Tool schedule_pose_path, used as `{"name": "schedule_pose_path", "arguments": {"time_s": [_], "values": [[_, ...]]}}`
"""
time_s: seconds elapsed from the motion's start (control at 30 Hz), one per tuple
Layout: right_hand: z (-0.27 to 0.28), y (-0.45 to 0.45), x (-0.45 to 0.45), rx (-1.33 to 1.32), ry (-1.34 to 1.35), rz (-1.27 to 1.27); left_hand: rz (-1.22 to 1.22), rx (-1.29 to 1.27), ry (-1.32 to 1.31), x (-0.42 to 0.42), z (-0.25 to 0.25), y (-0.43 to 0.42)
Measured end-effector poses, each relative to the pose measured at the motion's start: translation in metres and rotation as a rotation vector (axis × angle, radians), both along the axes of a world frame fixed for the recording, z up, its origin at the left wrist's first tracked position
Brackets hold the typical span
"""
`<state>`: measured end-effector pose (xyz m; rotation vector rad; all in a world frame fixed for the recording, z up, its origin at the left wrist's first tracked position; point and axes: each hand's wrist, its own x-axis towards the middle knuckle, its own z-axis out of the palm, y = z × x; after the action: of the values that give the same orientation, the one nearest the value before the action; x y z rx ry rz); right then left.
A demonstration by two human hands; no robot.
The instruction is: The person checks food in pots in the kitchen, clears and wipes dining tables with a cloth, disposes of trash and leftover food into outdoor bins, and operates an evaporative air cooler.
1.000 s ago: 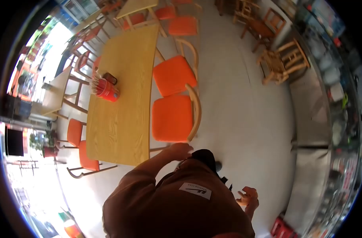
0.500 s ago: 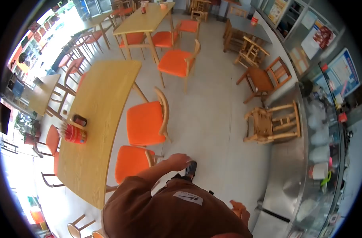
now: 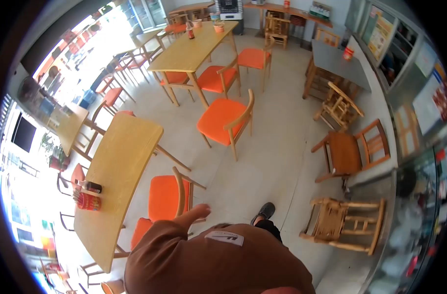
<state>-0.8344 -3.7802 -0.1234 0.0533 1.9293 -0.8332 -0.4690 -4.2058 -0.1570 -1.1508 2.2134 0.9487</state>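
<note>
In the head view I see the bare left hand (image 3: pixel 200 212) near an orange-padded chair with a curved pale-wood back (image 3: pixel 168 198)
I cannot tell whether that hand is curled or spread, nor whether it touches the chair; the right hand is out of my sight, so I cannot tell its state; the chair stands beside the long yellow wood-grain surface (image 3: pixel 118 181), which carries a red tub of thin sticks (image 3: pixel 89 202) and a small dark bottle (image 3: pixel 92 186).

Near me, an orange-seated wooden chair (image 3: pixel 165 197) stands upright beside the yellow table (image 3: pixel 119 161), its back facing away.
</note>
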Motion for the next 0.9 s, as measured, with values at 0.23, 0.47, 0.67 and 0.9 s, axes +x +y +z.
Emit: {"name": "schedule_pose_path", "arguments": {"time_s": [0.23, 0.47, 0.67, 0.9], "values": [[0.032, -0.193, -0.281, 0.334, 0.694, 0.985, 1.051, 0.186, -0.033, 0.014, -0.038, -0.086], [0.060, -0.429, -0.450, 0.077, 0.518, 0.471, 1.181, -0.605, 0.025, -0.167, 0.003, -0.198], [0.048, -0.515, -0.517, 0.245, 0.447, 0.701, 0.967, -0.883, 0.396, -0.354, 0.076, -0.434], [-0.063, -0.574, -0.602, 0.142, 0.143, 0.372, 0.744, -0.301, 0.633, -0.582, 0.101, -0.645]]}}
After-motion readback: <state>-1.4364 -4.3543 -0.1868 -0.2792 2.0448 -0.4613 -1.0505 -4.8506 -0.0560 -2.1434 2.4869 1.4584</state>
